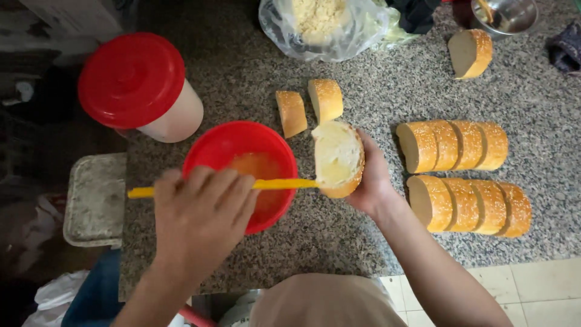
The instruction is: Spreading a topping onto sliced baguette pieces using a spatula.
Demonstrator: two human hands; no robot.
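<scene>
A: Bread slice (pixel 337 154) first, in the head view: it sits in the right hand (pixel 370 181), cut face up, held just above the speckled tabletop (pixel 339 242) and right beside the red bowl (pixel 241 172).

B: How is that hand closed?

A: Its grip wraps the crust from the right side and underneath, fingers curled snugly around the edge. The left hand (pixel 203 212) is closed on a yellow knife (pixel 242 186), fist-like around the middle of it, the handle end sticking out to the left and the blade tip lying on the slice's lower left edge.

B: So the blade crosses the bowl?

A: Yes, it spans the bowl, which holds an orange spread, and ends touching the bread. The cut face looks pale and a little glossy, so I judge some spread is already on it, though I cannot be certain.

B: And the rest of the loaf?

A: Two smaller pieces (pixel 308 106) stand just behind the held slice; whether they are coated I cannot tell. Two rows of slices (pixel 463 175) lie well to the right, looking dry and untouched, and one end piece (pixel 471 53) sits apart at the far edge. By that reckoning most of the bread remains undone.

B: Anything else near?

A: A red-lidded tub (pixel 139 85) to the left of the bowl and a plastic bag (pixel 321 27) at the back.
</scene>
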